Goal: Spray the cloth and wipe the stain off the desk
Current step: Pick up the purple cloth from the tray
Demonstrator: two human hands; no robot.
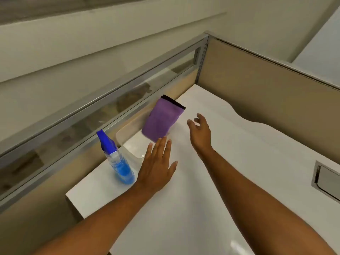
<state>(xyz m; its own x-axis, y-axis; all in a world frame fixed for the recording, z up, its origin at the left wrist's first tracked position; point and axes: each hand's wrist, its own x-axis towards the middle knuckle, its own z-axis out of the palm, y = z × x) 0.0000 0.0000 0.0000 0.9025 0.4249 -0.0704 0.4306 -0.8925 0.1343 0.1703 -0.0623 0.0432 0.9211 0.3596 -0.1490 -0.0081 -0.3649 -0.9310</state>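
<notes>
Your two forearms are reaching out low over the white table (211,190), nearest to you, and both are ending in empty hands. Your left hand (158,162) is lying flat, palm down, fingers spread and straight, grasping nothing. Your right hand (199,130) is hovering slightly farther out, fingers loosely curled and released, also gripping nothing. The purple cloth (161,119) is sitting just beyond your left fingertips and to the left of your right hand, folded into a long strip; its long axis is running away from you, its dark-edged end leaning up against the far side of a clear plastic tray (127,138). Your left hand is the nearer one, almost touching the cloth's near end. The spray bottle (117,161), blue-capped with blue liquid, is standing upright just to the left of your left hand. No stain is showing on the table from here, so you are judging the wipe spot blind.
</notes>
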